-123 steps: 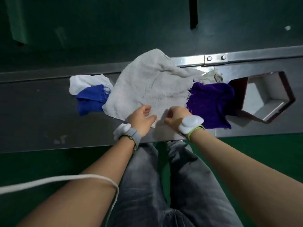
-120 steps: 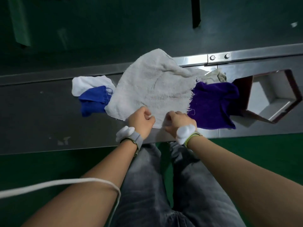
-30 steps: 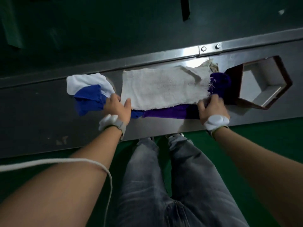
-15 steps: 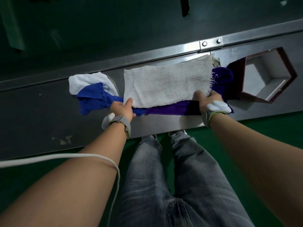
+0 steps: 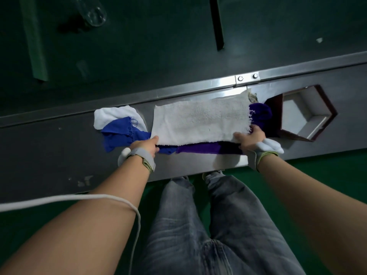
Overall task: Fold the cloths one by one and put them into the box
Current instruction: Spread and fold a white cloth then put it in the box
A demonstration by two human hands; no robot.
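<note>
- My legs in grey jeans (image 5: 208, 225) stand nearest, both forearms reaching out over them to the metal table (image 5: 49, 155), and a white cord (image 5: 79, 197) loops across my left forearm.
- My left hand (image 5: 144, 146) pinches the near left corner of the grey cloth (image 5: 200, 122), fingers closed on its edge.
- My right hand (image 5: 250, 138) clamps the near right corner of the same cloth, thumb on top.
- The grey cloth lies folded into a long band across the middle of the table, flat, between my hands.
- Under its near edge a purple cloth (image 5: 206, 148) sticks out, and shows again past its right end.
- To the left lies a blue cloth (image 5: 119, 133), partly over a white cloth (image 5: 113, 116).
- The box (image 5: 301, 116), six-sided and open, sits at the right, just beside the purple cloth.
- Along the far side runs the table's metal rail (image 5: 178, 92).
</note>
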